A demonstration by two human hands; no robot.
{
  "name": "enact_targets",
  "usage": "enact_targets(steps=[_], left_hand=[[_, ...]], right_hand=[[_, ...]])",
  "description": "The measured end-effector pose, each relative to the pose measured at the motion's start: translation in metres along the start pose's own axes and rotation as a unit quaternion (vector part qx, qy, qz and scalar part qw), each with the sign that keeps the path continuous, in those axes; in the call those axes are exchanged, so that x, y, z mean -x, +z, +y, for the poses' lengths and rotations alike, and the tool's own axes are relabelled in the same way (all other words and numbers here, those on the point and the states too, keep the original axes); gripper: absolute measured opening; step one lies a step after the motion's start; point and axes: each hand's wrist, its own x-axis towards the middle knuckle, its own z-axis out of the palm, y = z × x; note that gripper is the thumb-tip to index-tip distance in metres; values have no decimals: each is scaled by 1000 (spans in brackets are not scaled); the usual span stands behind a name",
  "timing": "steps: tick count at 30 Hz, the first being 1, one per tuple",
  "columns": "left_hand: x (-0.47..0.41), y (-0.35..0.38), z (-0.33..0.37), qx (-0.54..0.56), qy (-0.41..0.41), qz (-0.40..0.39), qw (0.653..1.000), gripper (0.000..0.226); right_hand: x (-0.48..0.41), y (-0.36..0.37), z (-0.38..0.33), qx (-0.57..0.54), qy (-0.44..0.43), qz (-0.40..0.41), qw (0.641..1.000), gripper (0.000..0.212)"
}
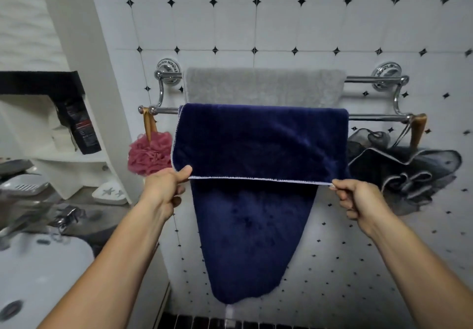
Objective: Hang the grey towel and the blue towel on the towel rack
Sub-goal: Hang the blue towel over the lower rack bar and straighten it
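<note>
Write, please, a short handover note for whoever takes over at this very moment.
Left hand: grip pinches the front hem of the blue towel at its left corner.
Right hand: pinches the right corner.
Grey towel: draped over the rear bar of the towel rack; blue towel over the front bar.
Done: both hung.
Left: probably straighten the blue towel, then let go.

Dim, even indoor light, soft shadows, wide-angle bending and blur toward the edges.

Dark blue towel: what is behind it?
Behind the dark blue towel, a fluffy grey towel drapes over the rear chrome bar; its lower part is covered.
</note>
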Motion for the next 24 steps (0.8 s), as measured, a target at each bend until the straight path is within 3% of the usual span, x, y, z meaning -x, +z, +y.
enact_targets(steps=[7,17,21,24], left_hand=[[40,-31,-48,-34,-45,-4,998,23],[87,-93,-107,-46,-105,-8,993,31],[105,-106,-131,-53,-136,-20,989,17],[115,-114,-148,-65,-155,-26,985,19]], right_hand=[[42,-22,53,15,-1,2,1000,14],[117,-21,146,49,92,18,994,16],[143,-23,168,50,118,36,991,16],[159,-26,179,71,130,42,988,17]])
